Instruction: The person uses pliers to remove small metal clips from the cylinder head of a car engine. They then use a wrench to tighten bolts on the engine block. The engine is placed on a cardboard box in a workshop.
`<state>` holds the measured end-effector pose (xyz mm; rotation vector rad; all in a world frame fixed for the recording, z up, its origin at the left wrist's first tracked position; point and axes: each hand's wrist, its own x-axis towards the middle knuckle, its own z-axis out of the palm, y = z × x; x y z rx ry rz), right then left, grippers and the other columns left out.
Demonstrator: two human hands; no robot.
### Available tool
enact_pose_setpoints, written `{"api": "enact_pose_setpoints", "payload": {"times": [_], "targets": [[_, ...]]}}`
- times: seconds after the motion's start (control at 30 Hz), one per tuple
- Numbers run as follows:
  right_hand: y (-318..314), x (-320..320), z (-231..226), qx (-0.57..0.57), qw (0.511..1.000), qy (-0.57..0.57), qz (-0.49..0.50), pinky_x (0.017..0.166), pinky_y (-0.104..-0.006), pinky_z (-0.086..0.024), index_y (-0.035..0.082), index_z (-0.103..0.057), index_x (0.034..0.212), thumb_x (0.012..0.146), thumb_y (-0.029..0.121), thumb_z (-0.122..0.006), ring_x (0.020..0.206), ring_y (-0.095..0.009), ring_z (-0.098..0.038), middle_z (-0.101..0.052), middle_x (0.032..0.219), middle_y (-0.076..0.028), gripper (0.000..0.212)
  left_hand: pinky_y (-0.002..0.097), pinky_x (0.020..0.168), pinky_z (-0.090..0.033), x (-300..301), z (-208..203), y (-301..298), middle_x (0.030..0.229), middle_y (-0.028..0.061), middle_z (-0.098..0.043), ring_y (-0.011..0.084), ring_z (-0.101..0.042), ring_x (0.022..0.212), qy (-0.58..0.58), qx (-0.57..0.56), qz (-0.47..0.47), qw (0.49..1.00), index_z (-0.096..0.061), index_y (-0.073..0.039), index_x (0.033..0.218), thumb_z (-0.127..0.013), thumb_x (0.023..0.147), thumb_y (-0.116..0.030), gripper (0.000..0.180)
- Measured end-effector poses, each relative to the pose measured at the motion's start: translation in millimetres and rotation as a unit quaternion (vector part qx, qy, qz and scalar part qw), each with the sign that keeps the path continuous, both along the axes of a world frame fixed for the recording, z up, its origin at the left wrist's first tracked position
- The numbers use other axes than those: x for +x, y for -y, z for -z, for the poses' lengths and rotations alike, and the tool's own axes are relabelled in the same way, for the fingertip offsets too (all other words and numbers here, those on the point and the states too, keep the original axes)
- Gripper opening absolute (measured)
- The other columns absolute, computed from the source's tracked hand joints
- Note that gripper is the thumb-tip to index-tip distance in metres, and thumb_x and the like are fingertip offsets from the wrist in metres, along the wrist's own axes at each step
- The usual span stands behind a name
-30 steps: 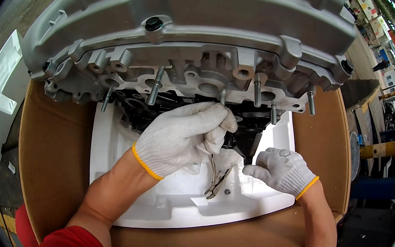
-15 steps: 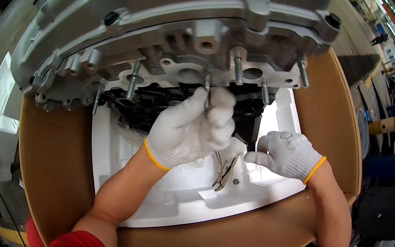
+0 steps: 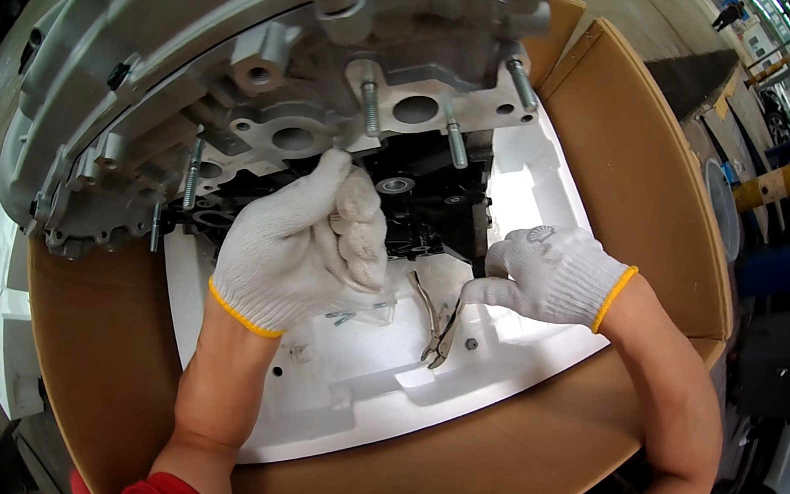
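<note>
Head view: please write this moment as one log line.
left hand: at engine | right hand: near pliers | pliers: on white tray

Clear rm is left b/w L hand (image 3: 306,235) and R hand (image 3: 553,274), above white tray (image 3: 370,355); low down it's obstructed by pliers (image 3: 444,335) & small nut (image 3: 471,344). Upward, way is blocked by engine (image 3: 191,47), w/ bolts (image 3: 370,107) jutting from its edge. R side & near side are walled off by cardboard box (image 3: 648,171).

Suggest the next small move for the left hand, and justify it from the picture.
Perhaps ease the left hand slightly downward: it covers part of the lower edge of the grey engine casting, so whatever sits there cannot be checked, whereas a nearby stud shows plainly.
</note>
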<state>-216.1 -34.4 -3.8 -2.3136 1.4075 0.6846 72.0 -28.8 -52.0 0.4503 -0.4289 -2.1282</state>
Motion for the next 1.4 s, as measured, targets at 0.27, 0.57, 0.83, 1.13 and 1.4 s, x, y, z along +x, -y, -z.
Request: {"api": "enact_pose_setpoints", "payload": {"times": [0.27, 0.57, 0.83, 1.13, 1.4], "targets": [[3.0, -3.7, -4.7, 0.016, 0.999, 0.018, 0.024, 0.095, -0.0519, -0.059, 0.005, -0.080, 0.109, 0.102, 0.073, -0.059, 0.107, -0.044, -0.075, -0.079, 0.109, -0.023, 0.071, 0.0272, 0.061, -0.044, -26.4, 34.2, 9.1, 0.081, -0.0107, -0.058, 0.0112, -0.058, 0.065, -0.293, -0.100, 0.036, 0.950, -0.066, -0.019, 0.113, -0.043, 0.119, -0.038, 0.031], [3.9, -3.5, -3.5, 0.021, 0.999, 0.005, 0.037, 0.093, -0.0493, -0.059, 0.007, -0.081, 0.109, 0.104, 0.072, -0.058, 0.102, -0.042, -0.075, -0.078, 0.103, -0.021, 0.069, 0.0260, 0.036, -0.021, -18.4, 33.1, 13.5, 0.051, -0.0120, -0.033, 0.0049, -0.024, 0.034, -0.202, -0.128, -0.012, 0.971, -0.056, -0.010, 0.103, -0.034, 0.122, -0.029, 0.035], [0.2, -10.7, -5.0, -0.001, 0.999, 0.033, 0.018, 0.090, -0.0500, -0.061, 0.001, -0.082, 0.100, 0.104, 0.067, -0.056, 0.097, -0.043, -0.077, -0.080, 0.099, -0.023, 0.070, 0.0291, 0.038, -0.013, 0.9, 5.1, 7.5, 0.053, -0.0111, -0.021, 0.0072, -0.012, 0.037, -0.069, -0.142, 0.050, 0.986, -0.058, -0.002, 0.107, -0.025, 0.125, -0.031, 0.048], [-1.5, 0.0, -15.1, -0.019, 0.999, 0.035, 0.008, 0.097, -0.0513, -0.057, 0.007, -0.081, 0.107, 0.105, 0.071, -0.056, 0.107, -0.042, -0.075, -0.079, 0.106, -0.022, 0.069, 0.0452, 0.094, -0.055, -4.5, 37.6, 13.1, 0.108, 0.0040, -0.068, 0.0287, -0.065, 0.109, -0.128, -0.143, 0.036, 0.981, -0.067, -0.009, 0.133, -0.048, 0.118, -0.049, 0.048], [-34.3, 97.0, -64.6, -0.061, 0.867, 0.447, 0.212, 0.098, -0.0482, -0.058, 0.002, -0.079, 0.117, 0.106, 0.053, -0.060, 0.109, -0.042, -0.076, -0.078, 0.112, -0.025, 0.055, 0.0564, 0.130, -0.037, -6.2, 32.1, 11.0, 0.155, 0.0148, -0.064, 0.0371, -0.051, 0.152, -0.263, -0.095, 0.023, 0.960, -0.070, -0.004, 0.134, -0.053, 0.117, -0.041, 0.044]]}}
